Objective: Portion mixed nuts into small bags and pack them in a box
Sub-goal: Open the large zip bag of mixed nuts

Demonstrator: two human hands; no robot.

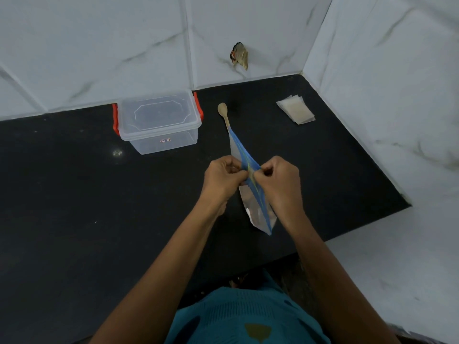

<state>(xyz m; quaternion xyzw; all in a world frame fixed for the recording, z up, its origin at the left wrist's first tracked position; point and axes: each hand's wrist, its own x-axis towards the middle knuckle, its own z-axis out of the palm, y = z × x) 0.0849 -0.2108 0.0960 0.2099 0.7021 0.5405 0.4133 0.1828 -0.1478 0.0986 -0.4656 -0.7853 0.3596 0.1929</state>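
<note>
You face a black stone countertop (74,194) set into a corner of white, grey-veined tiled walls (99,45). Your teal knitted top (248,316) fills the bottom edge of the view.

The largest item on the surface is a clear plastic storage box (159,120). It stands at the back left, against the wall. Its clear lid is on, and a red latch (115,122) sits at each short end.

The resealable pouch (258,214) is at the centre of the countertop, between your two hands. You see it edge-on, with its blue-trimmed mouth running away from you toward the rear wall. Brownish contents show through its clear lower part, too blurred to identify. Whether its base touches the countertop cannot be determined.

Your left hand (223,180) pinches one lip of the pouch mouth with curled fingers and thumb. Your right hand (280,182) pinches the opposite lip in the same way. The two hands almost touch.

A fanned stack of small clear bags (296,109) lies flat at the back right, well apart from the pouch.

A small wooden spoon (222,110) lies just right of the box, bowl toward the wall. The far end of the pouch covers its handle end.

A crumpled scrap (239,55) protrudes from the rear wall above the spoon.
</note>
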